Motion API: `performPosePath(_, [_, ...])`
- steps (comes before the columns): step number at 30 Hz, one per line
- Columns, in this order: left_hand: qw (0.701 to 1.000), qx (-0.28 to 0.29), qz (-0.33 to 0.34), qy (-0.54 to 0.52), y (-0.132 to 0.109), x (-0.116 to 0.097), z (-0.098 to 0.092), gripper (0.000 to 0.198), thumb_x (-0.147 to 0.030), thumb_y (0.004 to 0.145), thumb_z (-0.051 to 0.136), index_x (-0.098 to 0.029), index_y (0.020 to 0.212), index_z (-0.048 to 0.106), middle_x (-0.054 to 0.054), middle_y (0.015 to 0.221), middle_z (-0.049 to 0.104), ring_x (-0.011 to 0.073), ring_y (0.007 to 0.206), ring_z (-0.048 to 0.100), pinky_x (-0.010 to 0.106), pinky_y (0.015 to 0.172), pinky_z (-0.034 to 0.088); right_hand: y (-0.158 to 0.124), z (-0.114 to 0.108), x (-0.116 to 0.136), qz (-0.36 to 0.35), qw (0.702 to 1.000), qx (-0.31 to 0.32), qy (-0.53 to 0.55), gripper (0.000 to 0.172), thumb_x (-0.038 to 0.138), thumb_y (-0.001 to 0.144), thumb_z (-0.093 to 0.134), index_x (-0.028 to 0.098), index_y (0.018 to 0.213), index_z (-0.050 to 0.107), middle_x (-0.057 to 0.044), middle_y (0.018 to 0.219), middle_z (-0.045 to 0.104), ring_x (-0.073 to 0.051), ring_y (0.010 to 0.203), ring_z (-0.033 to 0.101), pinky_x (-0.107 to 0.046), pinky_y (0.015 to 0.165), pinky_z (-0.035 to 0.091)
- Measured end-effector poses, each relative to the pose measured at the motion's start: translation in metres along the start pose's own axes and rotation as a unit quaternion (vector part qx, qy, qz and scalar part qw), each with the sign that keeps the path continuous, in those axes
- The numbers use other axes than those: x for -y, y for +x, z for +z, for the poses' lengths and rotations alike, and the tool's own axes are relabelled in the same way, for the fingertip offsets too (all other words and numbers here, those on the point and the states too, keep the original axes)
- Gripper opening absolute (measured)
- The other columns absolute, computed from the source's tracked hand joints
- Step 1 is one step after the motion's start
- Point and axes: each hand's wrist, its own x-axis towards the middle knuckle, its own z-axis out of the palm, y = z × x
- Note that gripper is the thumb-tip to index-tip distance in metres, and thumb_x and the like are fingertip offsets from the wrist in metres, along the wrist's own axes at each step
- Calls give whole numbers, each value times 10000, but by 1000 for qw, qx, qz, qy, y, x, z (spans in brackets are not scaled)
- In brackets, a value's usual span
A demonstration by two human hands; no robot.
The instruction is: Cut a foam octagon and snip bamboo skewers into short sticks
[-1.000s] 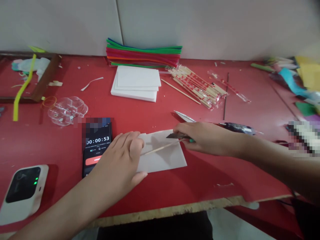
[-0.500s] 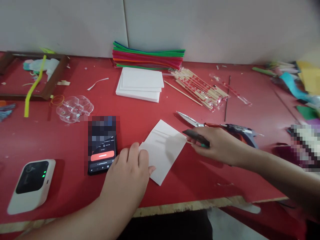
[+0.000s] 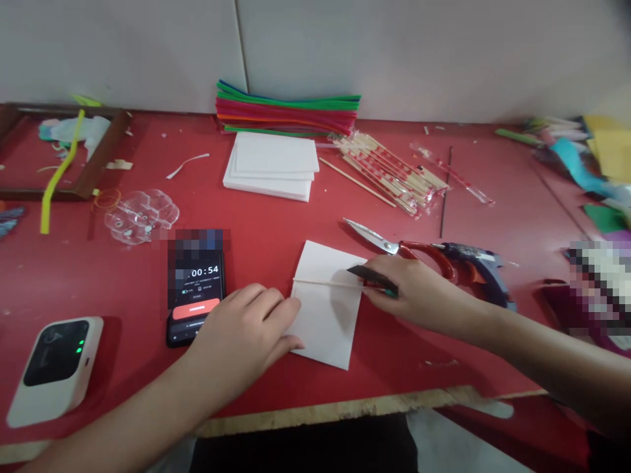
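A square white card [image 3: 325,328] lies on the red table, slightly turned. My left hand [image 3: 259,322] holds its left edge, fingers curled and thumb a little apart. Across the card's upper part runs a thin wooden stick [image 3: 325,283], its left end near the card's left edge. My right hand [image 3: 399,282] is closed at the card's right side, around the stick's right end and a dark, flat, pointed tool [image 3: 371,276] with a bit of teal on it. The tool's tip hangs over the card; its kind is unclear.
Scissors [image 3: 372,236] and a glue gun [image 3: 480,266] lie beyond my right hand. Behind are stacked white cards [image 3: 276,154], pipe cleaners [image 3: 288,112] and wrapped chopsticks [image 3: 389,171]. A phone [image 3: 197,289], a white device [image 3: 56,371] and a clear plastic palette [image 3: 142,217] are leftward.
The card has turned to lie squarer to me. The stick now shows across it, and my right hand has shifted slightly left and down. My left hand's fingers have shifted on the card's edge.
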Motion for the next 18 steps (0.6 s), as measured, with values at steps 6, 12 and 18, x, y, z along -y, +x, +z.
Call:
performPosePath(6, [998,-31,46,-12,-11,-11,5,265,-328,903,671,-136,1086,668,42,779,661,231,714,605,373,628,529,6,-4,4,-6,1000,10,17,118,237,915,513,209,938,625,-29,904,687,-161,775,629,-276,679,435])
performPosePath(12, [997,-69,29,-4,-8,-15,8,684,-633,839,638,-35,1169,655,181,1063,701,316,928,642,459,798,570,7,-7,6,-42,999,14,6,113,181,870,543,210,904,647,-19,870,683,-154,756,622,-262,672,431])
performPosePath(18, [996,-79,31,37,-9,-29,25,871,-709,844,568,24,1313,578,234,1345,623,366,1273,543,446,1067,454,2,-3,2,-63,998,9,7,205,138,870,546,227,990,685,-10,904,703,-147,804,647,-254,720,449])
